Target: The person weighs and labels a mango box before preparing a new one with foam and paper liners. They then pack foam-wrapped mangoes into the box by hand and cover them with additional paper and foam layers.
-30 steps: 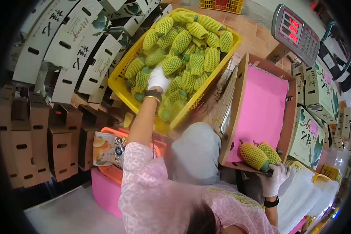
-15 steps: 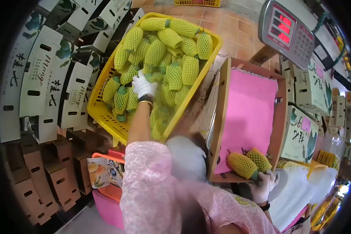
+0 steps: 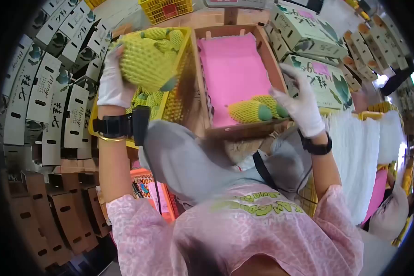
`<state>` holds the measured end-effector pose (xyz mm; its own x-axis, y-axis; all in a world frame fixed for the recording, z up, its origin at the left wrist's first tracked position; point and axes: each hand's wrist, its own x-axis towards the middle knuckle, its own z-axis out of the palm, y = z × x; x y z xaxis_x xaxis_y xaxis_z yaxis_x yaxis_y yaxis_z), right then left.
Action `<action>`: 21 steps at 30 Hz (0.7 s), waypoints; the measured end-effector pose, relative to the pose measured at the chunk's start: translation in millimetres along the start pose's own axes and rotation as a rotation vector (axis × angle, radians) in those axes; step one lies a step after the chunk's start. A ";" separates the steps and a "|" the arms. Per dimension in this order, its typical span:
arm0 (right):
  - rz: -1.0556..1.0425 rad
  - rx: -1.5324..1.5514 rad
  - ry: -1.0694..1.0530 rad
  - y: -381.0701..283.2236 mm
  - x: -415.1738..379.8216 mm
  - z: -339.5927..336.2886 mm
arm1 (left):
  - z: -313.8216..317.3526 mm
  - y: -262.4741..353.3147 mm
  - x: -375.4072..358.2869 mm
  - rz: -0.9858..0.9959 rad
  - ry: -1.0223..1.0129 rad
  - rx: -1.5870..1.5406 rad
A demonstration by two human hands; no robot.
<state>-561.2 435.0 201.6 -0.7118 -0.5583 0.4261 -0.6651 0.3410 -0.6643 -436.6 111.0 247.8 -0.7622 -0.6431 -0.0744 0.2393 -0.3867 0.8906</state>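
One netted mango (image 3: 145, 62) sits clasped in left hand (image 3: 111, 83) fingers, lifted from the crate (image 3: 185, 69); right hand (image 3: 301, 106) fingers, seemingly spread, steady the box (image 3: 267, 60); next, placing beside two packed mangoes (image 3: 255, 109).

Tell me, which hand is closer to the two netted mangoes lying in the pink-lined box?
The right hand. It rests at the box's near right corner, right beside the two netted mangoes. The left hand is off to the left above the yellow crate, holding up another netted mango.
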 end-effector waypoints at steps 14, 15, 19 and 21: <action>0.130 0.051 -0.516 -37.7 51.4 45.1 | 57.6 -124.9 -1.9 0.034 -0.264 0.775; 0.198 -0.129 -0.630 -27.7 57.6 56.1 | 46.8 -126.5 1.1 0.018 -0.258 0.773; 0.179 -0.400 -0.925 -1.6 74.3 106.5 | 23.6 -138.7 14.5 -0.238 -0.329 1.556; 0.193 -0.505 -0.998 -10.9 74.8 127.5 | 20.1 -160.4 17.2 -0.351 -0.349 1.629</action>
<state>-578.5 293.1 162.3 -0.4647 -0.7395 -0.4870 -0.7397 0.6265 -0.2455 -500.3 175.3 112.7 -0.7792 -0.4303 -0.4557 -0.6062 0.7021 0.3736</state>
